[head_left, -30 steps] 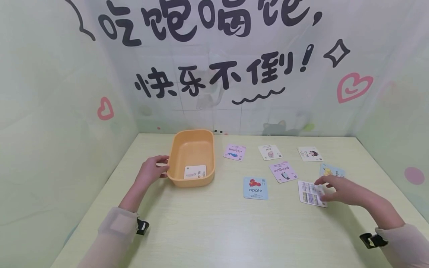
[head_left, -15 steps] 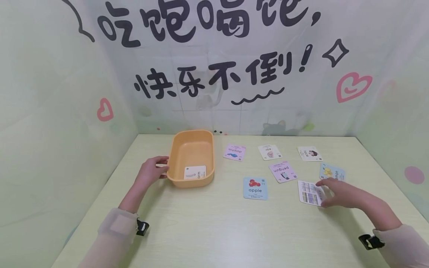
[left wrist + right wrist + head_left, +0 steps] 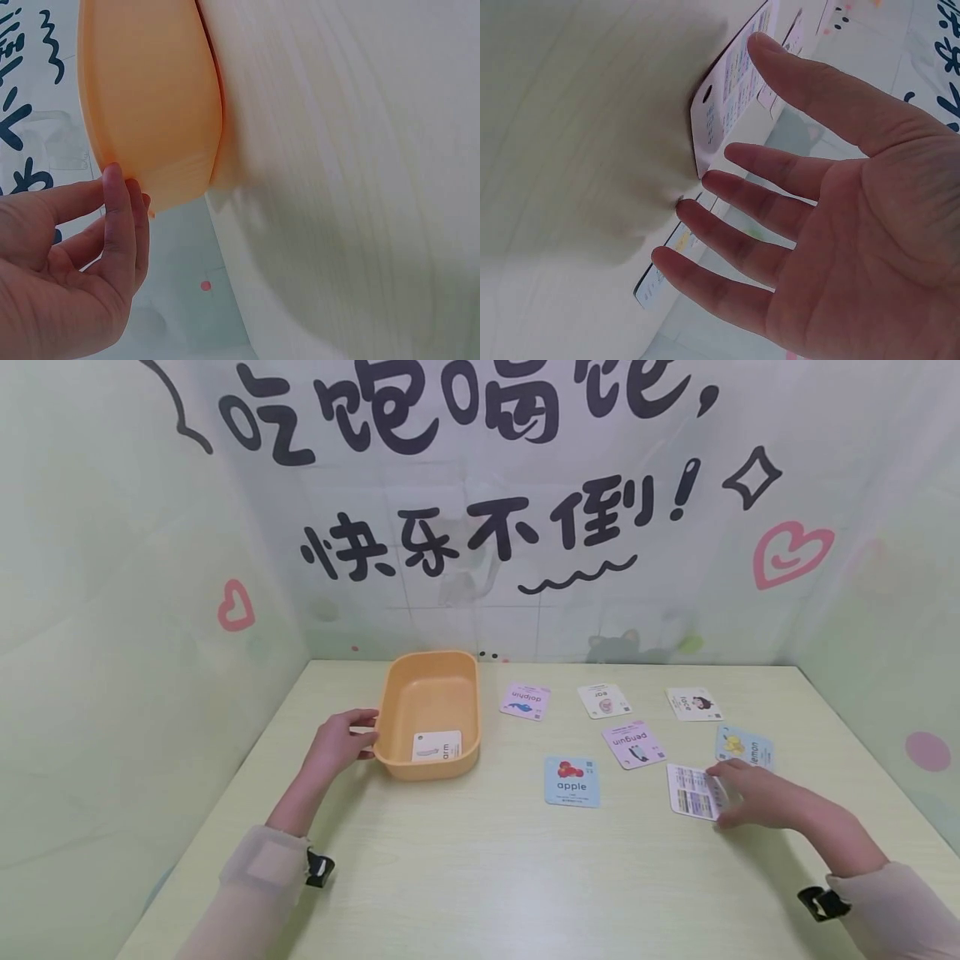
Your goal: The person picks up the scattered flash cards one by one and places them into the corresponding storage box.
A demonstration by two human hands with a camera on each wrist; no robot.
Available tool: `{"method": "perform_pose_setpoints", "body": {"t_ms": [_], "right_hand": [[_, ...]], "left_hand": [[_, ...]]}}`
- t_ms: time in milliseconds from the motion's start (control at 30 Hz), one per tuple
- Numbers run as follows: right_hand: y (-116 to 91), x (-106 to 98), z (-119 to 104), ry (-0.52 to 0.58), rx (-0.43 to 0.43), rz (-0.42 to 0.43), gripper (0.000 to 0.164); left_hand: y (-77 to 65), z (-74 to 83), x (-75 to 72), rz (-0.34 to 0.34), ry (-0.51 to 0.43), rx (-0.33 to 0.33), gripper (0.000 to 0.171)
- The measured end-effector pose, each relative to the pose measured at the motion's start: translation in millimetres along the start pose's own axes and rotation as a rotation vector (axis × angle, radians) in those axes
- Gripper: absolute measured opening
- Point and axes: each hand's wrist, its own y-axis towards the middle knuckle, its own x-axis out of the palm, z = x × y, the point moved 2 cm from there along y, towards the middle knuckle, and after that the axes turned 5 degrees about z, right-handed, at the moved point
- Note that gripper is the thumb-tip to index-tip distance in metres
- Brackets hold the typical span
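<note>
In the head view my left hand (image 3: 341, 745) is at the left side of an orange plastic bin (image 3: 431, 697). In the left wrist view the thumb and fingertips pinch the bin's rim. A white "arm" card (image 3: 437, 745) lies inside the bin. On the right, my right hand (image 3: 765, 797) hovers over the edge of a card with printed text (image 3: 692, 793) lying on the table. In the right wrist view its fingers (image 3: 727, 289) are spread and fairly straight, with the thumb beside the text card (image 3: 724, 105). Nothing is visibly held by that hand.
Other picture cards lie flat on the pale table (image 3: 480, 877): apple (image 3: 572, 782), penguin (image 3: 634, 745), dolphin (image 3: 525, 702), ear (image 3: 604, 701), face (image 3: 694, 704) and lemon (image 3: 742, 747). A printed cloth backdrop (image 3: 465, 618) stands behind the table.
My right hand has shifted slightly left over the text card, and more of the lemon card shows. The left hand and the bin stay where they were.
</note>
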Motion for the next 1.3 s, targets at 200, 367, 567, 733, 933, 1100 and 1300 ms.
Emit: {"method": "perform_pose_setpoints", "body": {"t_ms": [200, 367, 567, 733, 933, 1100, 1300], "right_hand": [[4.6, 3.0, 0.9, -0.033, -0.006, 0.01, 0.078], [8.6, 5.0, 1.3, -0.08, -0.002, 0.023, 0.079], [13.3, 5.8, -0.4, -0.121, 0.027, 0.01, 0.08], [15.8, 3.8, -3.4, -0.138, 0.036, -0.005, 0.08], [17.1, 2.1, -5.7, -0.147, 0.028, -0.009, 0.081], [17.4, 1.7, -6.7, -0.155, 0.016, -0.002, 0.08], [17.1, 3.9, -6.4, -0.142, 0.016, 0.008, 0.081]], "left_hand": [[-0.8, 0.6, 0.3, -0.004, 0.001, -0.003, 0.049], [-0.1, 1.2, 0.1, -0.004, 0.002, 0.001, 0.049], [0.0, 2.2, -0.2, -0.006, 0.003, -0.001, 0.05], [-0.5, 3.5, -0.4, -0.007, -0.004, 0.004, 0.049], [-0.9, 4.0, -0.7, -0.007, -0.007, 0.008, 0.049], [-0.7, 3.1, -1.0, -0.006, -0.018, 0.014, 0.049], [-0.9, 2.5, -0.9, -0.006, -0.019, 0.012, 0.049]]}}
